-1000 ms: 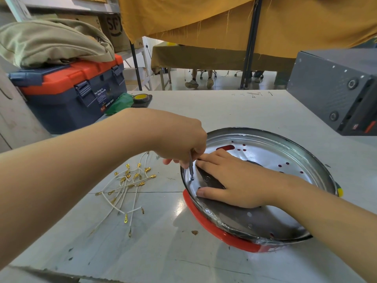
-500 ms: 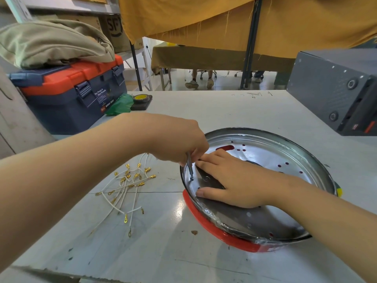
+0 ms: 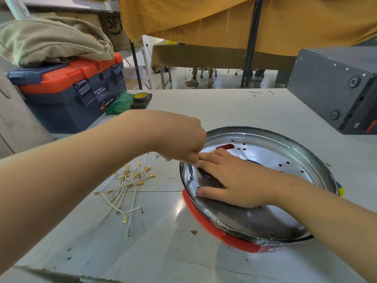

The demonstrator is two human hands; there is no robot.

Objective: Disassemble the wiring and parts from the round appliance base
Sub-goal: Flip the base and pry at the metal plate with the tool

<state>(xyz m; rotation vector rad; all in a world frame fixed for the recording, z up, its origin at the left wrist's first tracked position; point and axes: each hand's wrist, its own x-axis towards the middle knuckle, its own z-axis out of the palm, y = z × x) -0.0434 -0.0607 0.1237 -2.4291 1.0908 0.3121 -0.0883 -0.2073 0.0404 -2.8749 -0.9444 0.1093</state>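
Observation:
The round appliance base [image 3: 285, 158], a shiny metal pan with a red rim underneath, lies on the white table at centre right. My right hand [image 3: 234, 180] rests flat inside it, fingers straight, pressing on a dark metal part [image 3: 210, 180]. My left hand [image 3: 183, 139] is curled around a thin metal tool [image 3: 191, 172], whose tip stands upright on a screw near the pan's left wall. A loose pile of white wires [image 3: 126, 186] with gold terminals lies on the table left of the base.
A blue and orange toolbox [image 3: 69, 92] with a beige bag on top stands at the back left, with a green bag [image 3: 119, 104] and a tape roll [image 3: 140, 97] beside it. A grey metal box [image 3: 336, 88] sits at the back right.
My left hand has sunk slightly over the tool, hiding more of its shaft. The right hand and the base have not moved.

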